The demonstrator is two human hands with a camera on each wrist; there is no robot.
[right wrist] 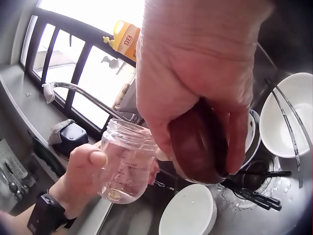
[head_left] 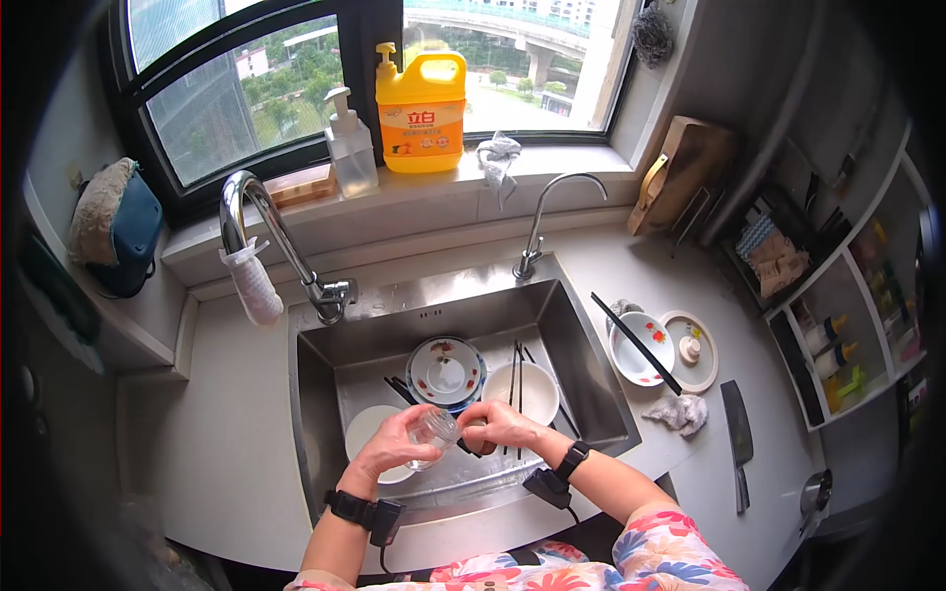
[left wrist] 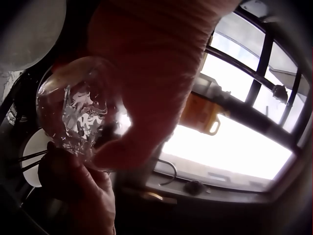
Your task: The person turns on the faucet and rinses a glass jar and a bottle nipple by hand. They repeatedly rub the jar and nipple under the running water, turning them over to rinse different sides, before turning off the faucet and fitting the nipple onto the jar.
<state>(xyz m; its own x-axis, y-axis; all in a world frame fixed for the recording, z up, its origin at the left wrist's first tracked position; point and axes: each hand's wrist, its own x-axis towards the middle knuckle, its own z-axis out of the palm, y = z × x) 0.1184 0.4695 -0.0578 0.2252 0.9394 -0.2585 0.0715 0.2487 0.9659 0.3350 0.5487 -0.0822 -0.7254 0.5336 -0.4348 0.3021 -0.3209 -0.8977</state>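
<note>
My left hand (head_left: 379, 448) grips a clear jar (head_left: 432, 433) with a threaded mouth and printed measuring marks, over the front of the sink (head_left: 394, 502). In the right wrist view the jar (right wrist: 124, 171) is tilted slightly, its mouth uncovered. My right hand (head_left: 510, 426), close beside the jar's mouth, holds a round reddish-brown lid (right wrist: 195, 144) between thumb and fingers. Below the hands in the sink lie a white bowl (head_left: 363, 433), a stack of patterned dishes (head_left: 445, 360), a larger white bowl (head_left: 540, 394) with chopsticks across it, and several loose dark chopsticks.
Two faucets, one large (head_left: 236, 207) and one slim (head_left: 537, 231), stand behind the sink. Right of it are a flowered bowl (head_left: 631, 360), a pot lid (head_left: 705, 364), a rag (head_left: 680, 414) and a cleaver (head_left: 735, 428). A yellow detergent jug (head_left: 422, 113) stands on the windowsill.
</note>
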